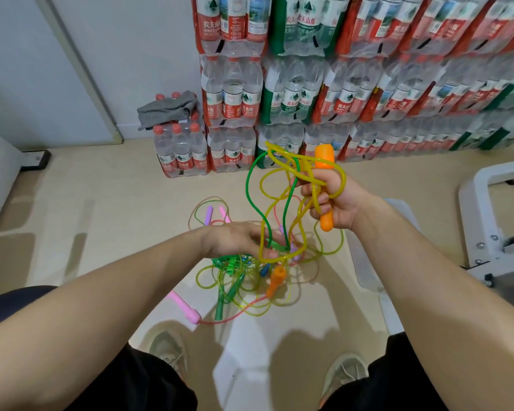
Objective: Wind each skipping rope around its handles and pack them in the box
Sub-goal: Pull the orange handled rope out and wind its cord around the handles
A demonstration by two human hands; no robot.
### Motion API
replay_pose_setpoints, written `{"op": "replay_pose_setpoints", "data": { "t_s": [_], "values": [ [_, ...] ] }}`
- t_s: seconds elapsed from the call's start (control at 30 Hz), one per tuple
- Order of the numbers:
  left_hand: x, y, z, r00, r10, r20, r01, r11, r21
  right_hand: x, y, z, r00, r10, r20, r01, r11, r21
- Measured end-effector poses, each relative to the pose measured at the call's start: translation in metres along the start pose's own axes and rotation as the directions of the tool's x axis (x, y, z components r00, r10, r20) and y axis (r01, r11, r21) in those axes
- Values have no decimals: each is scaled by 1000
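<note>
Gripping orange handle (324, 162) tight in right hand (336, 203) — left hand (235, 240) among yellow rope (261, 244) loops, hold unclear.

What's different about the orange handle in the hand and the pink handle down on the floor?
The orange handle stands upright, gripped in the right hand above the floor; the pink handle lies on the floor, untouched. Yellow rope loops around the orange handle and the fingers; the pink handle's pink rope trails loose along the floor. Both are smooth, rounded handles.
</note>
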State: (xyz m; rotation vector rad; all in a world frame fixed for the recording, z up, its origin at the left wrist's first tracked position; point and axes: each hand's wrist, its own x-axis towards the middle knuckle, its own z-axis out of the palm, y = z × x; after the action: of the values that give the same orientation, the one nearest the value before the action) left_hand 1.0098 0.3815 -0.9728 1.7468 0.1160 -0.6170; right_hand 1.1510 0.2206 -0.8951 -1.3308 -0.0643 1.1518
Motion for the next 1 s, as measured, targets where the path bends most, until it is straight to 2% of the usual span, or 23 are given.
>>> {"op": "replay_pose_setpoints", "data": {
  "t_s": [0.13, 0.33, 0.4, 0.6, 0.73, 0.8, 0.9, 0.97, 1.0],
  "values": [
    [0, 7, 15, 999, 33, -25, -34, 998, -54, 0, 0, 1, 1000, -11, 5, 11, 1000, -11],
    [10, 11, 26, 949, 79, -304, -165, 950, -267, 0, 2, 2, 999, -13, -38, 12, 1000, -22],
    [10, 13, 22, 931, 81, -355, -185, 946, -268, 1, 4, 0, 998, 3, -66, -4, 1000, -3],
    [3, 31, 15, 948, 30, -316, -128, 946, -297, 6, 11, 1, 995, 39, -87, -40, 999, -12],
    [2, 34, 12, 922, 34, -385, -156, 944, -290, 10, 18, 4, 991, 20, -136, -31, 996, -82],
    [1, 33, 7, 927, 12, -374, -106, 967, -231, 13, 20, -1, 978, -38, -203, -6, 977, -215],
    [-2, 28, -8, 920, -93, -381, 137, 986, 91, 16, 20, -12, 936, -149, -319, -6, 899, -438],
    [-5, 19, -20, 888, -199, -414, 351, 875, 334, 18, 19, -18, 905, -208, -371, -16, 854, -520],
    [-7, 15, -26, 868, -230, -439, 440, 766, 469, 19, 19, -20, 893, -226, -388, -19, 845, -535]
  ]
}}
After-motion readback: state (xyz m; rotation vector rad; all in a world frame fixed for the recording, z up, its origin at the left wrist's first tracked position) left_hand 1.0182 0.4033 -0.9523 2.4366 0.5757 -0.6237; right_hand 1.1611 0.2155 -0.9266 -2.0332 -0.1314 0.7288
